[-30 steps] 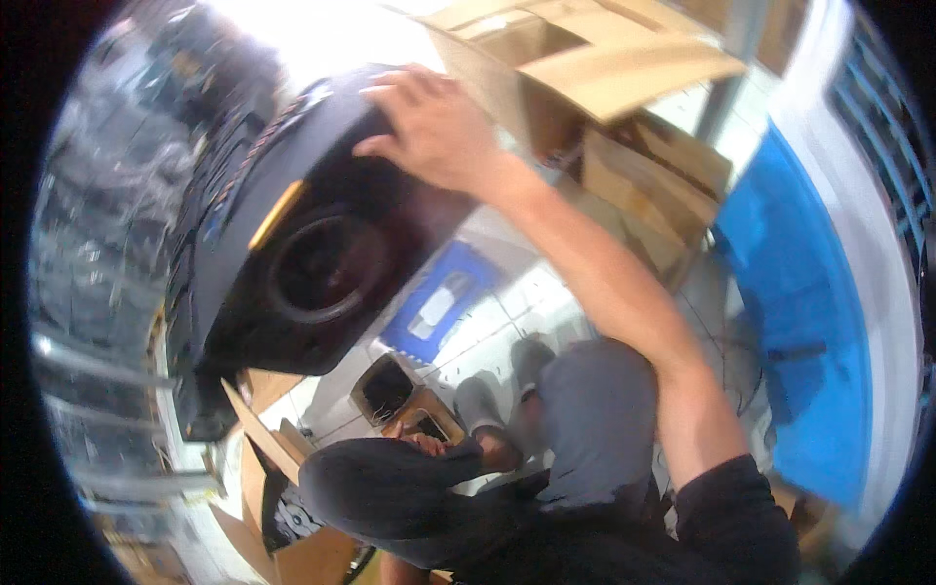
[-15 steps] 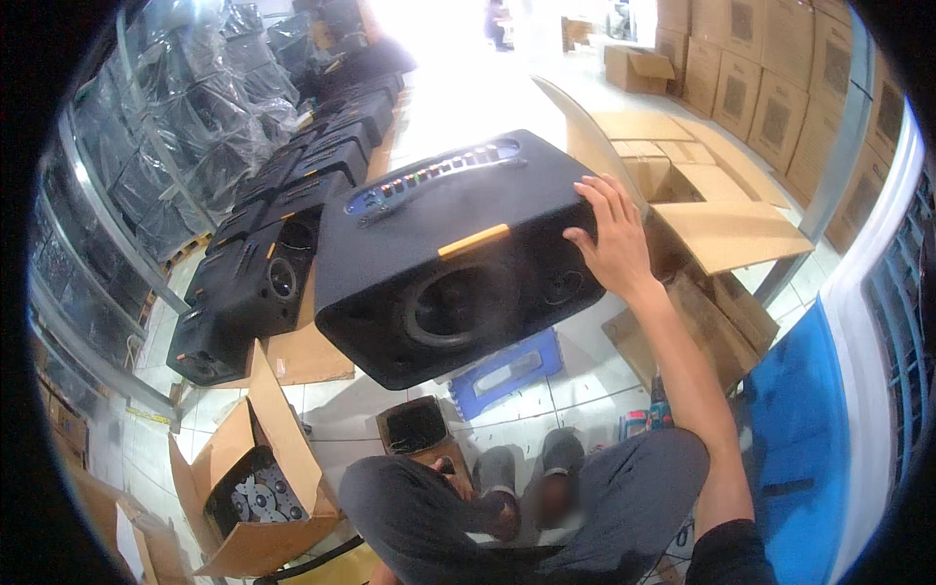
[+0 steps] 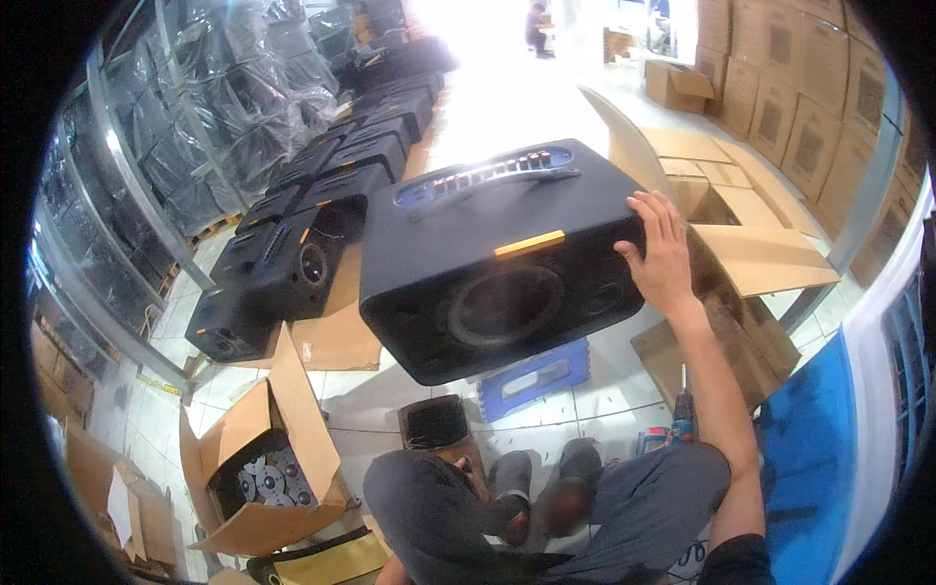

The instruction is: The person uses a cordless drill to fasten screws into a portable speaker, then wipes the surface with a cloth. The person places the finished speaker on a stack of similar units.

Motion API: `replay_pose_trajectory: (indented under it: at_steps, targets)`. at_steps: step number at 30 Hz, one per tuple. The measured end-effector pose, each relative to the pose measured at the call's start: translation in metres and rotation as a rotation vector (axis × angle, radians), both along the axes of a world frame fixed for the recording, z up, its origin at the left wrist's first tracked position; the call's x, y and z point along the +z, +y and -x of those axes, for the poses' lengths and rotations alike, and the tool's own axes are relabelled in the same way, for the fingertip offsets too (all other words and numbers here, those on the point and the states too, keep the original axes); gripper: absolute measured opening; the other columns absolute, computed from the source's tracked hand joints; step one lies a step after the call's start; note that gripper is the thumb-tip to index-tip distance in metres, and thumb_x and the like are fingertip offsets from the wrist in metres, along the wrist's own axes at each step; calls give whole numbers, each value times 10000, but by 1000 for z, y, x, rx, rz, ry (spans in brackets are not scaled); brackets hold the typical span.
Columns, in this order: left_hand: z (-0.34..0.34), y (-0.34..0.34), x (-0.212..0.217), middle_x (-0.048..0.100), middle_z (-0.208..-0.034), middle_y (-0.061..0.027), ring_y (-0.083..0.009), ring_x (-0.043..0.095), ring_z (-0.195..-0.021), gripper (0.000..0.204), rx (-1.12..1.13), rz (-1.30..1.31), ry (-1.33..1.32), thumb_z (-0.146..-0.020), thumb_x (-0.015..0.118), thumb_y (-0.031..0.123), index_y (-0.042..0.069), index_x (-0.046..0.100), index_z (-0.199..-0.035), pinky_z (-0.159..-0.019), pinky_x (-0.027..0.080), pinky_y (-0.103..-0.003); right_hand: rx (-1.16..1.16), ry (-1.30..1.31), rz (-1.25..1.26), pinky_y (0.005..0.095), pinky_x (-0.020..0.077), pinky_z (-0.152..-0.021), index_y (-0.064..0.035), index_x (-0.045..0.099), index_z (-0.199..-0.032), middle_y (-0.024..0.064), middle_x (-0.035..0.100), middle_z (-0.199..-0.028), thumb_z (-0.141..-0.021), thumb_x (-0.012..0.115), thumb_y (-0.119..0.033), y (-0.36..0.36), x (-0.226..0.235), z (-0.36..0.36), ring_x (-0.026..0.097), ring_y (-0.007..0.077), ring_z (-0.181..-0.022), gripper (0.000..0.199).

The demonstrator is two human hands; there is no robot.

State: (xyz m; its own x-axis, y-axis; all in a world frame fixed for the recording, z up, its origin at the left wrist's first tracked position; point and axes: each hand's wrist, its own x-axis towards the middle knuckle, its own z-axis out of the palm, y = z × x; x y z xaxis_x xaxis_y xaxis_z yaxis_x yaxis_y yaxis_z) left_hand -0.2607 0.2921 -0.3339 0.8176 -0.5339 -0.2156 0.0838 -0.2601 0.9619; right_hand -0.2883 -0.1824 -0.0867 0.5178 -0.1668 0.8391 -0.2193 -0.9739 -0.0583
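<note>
A large black speaker (image 3: 507, 302) with a round woofer, an orange strip and a top panel of knobs behind a handle fills the middle. It sits tilted above a blue plastic stool (image 3: 534, 378). My right hand (image 3: 665, 255) lies against the speaker's upper right corner, fingers spread and thumb on the front edge. Of my left arm, only a bit of forearm (image 3: 393, 571) shows at the bottom, beside my thigh; the fingers cannot be made out.
An open carton (image 3: 258, 458) of round grey parts stands at left, near a small box (image 3: 436, 429) with dark contents. Speakers (image 3: 341, 185) line the left. A cordless drill (image 3: 682, 419) is by my right knee. Open cartons (image 3: 770, 258) and a blue panel (image 3: 804, 448) stand at right.
The whole view has shifted, so things appear farther right. The speaker's front has turned slightly. My right hand stays at the same corner, and more of the drill shows.
</note>
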Motion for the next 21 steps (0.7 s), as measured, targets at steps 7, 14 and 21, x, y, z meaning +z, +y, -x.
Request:
replay_pose_trajectory:
  at_steps: [7,14,21]
  targets:
    - [8,1,0,679,-994,-195,-325,650,-973,442,9,-1,-5,-1096,405,319,-41,645,-1005,-997,478,-447,4,-3,-4,490,367,-1143,-125,465,-1461,81,484,-1502,-965,617,-500,2,1,1,375,332,-1463,640]
    - [12,5,5,678,-977,-195,-326,652,-959,435,2,22,-28,-1095,411,311,-40,644,-987,-989,482,-447,-1,-5,2,484,372,-1134,-125,473,-1455,77,488,-1499,-962,644,-471,3,2,1,387,322,-1458,627]
    - [-53,17,98,678,-961,-195,-327,654,-946,429,7,187,-335,-1093,418,304,-39,643,-969,-981,487,-447,5,-15,2,481,377,-1135,-125,467,-1451,74,495,-1468,-959,649,-476,-1,-2,1,390,315,-1440,631]
